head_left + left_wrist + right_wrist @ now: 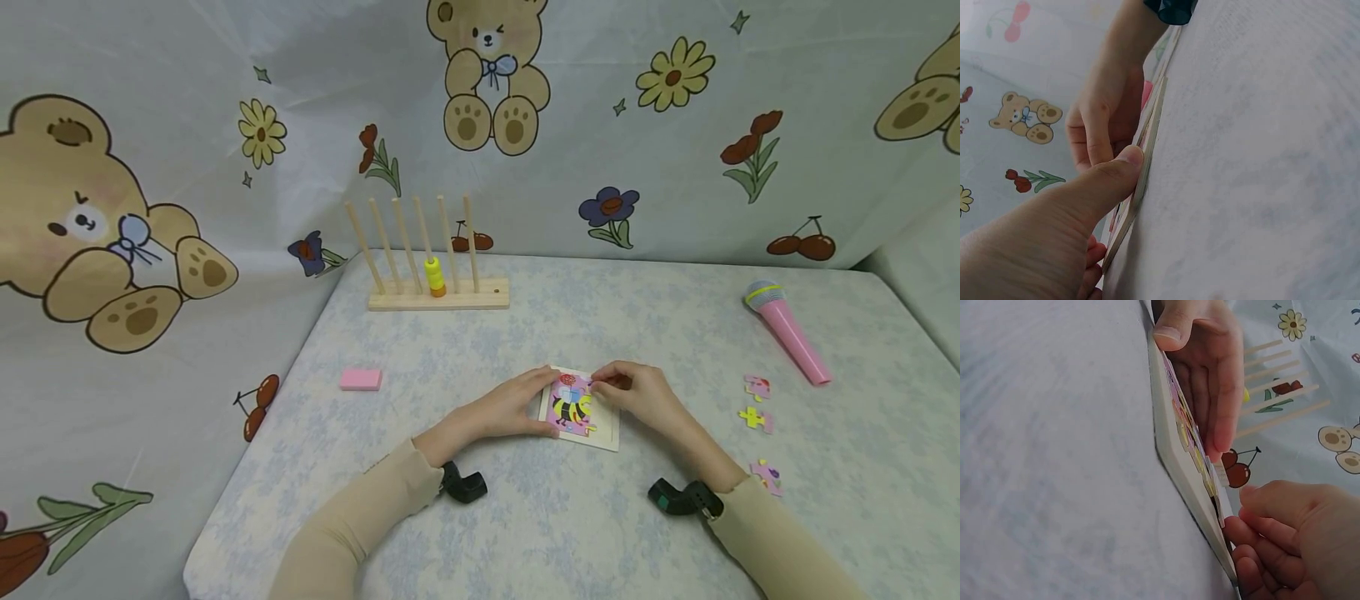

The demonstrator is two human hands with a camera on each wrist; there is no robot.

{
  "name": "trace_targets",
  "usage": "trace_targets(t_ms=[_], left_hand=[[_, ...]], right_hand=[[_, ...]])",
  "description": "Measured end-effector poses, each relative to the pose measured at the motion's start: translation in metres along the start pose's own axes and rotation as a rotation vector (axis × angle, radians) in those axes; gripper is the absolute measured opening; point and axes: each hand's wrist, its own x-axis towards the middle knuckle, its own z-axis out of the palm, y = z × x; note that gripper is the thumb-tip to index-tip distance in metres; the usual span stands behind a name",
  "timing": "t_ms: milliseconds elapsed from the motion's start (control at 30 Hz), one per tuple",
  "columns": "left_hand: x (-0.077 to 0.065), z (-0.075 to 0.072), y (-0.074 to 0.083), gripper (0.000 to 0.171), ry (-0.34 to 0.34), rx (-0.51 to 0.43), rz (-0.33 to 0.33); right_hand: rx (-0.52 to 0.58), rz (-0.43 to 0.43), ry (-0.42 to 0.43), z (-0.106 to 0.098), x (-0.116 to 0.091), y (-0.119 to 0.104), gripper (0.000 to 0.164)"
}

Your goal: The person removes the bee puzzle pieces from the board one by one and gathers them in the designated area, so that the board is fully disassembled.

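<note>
A jigsaw puzzle board (606,429) with a pale frame lies on the table, its tray partly filled with a bee picture (572,408); the right side of the tray is bare. My left hand (513,406) grips the board from its left side, the thumb (1124,164) on the near edge and the fingers at the far edge. At the picture's upper right, my right hand (633,390) has its fingers curled and pinches a small puzzle piece (591,384), mostly hidden by the fingertips. In the right wrist view, those fingertips (1235,528) are right at the picture's edge.
Three loose puzzle pieces (753,418) lie to the right, below a pink toy microphone (795,337). A wooden peg stand (438,305) with yellow and orange beads stands at the back left. Left of my hands is a pink block (361,380). A patterned cloth hangs behind.
</note>
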Motion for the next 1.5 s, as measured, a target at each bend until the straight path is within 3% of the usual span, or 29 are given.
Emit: trace_targets(t_ms=[367, 767, 1500], left_hand=[[0.001, 0.0, 0.0, 0.09, 0.007, 0.005, 0.005], [0.001, 0.003, -0.004, 0.09, 0.009, 0.016, 0.018], [0.001, 0.003, -0.004, 0.089, 0.011, 0.011, 0.017]], right_hand=[[-0.08, -0.033, 0.0, 0.007, 0.0, -0.003, 0.026], [-0.076, -0.045, -0.013, 0.011, 0.001, -0.006, 0.026], [-0.082, 0.045, -0.034, 0.012, 0.0, -0.017, 0.025]])
